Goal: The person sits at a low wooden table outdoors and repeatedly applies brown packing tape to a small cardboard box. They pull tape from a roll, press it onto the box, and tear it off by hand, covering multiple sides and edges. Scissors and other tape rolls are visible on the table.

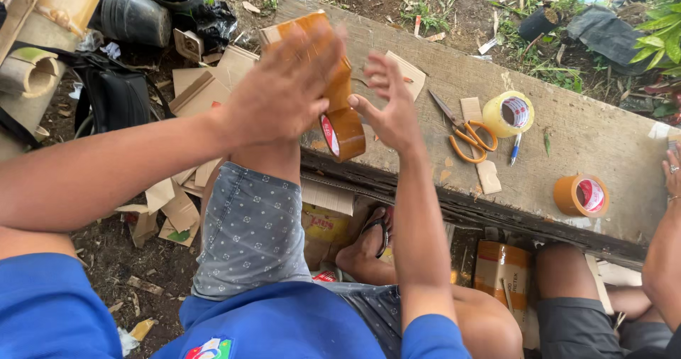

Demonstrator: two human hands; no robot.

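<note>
My left hand (284,82) is raised over the plank, its palm and fingers laid flat on a small cardboard piece wrapped in brown tape (306,24). From this piece a strip of tape runs down to a brown tape roll (342,133), which hangs just below the hand. My right hand (386,103) is right of the roll, fingers spread, thumb close to the tape strip. I cannot tell whether it touches the tape. Most of the cardboard piece is hidden behind my left hand.
A weathered wooden plank (567,132) carries orange-handled scissors (464,132), a yellow tape roll (507,113), a blue pen (516,148), another brown tape roll (582,194) and cardboard strips. Another person's hand (672,171) rests at its right end. Cardboard scraps (198,89), bamboo (28,68) and a black bag (113,96) lie left.
</note>
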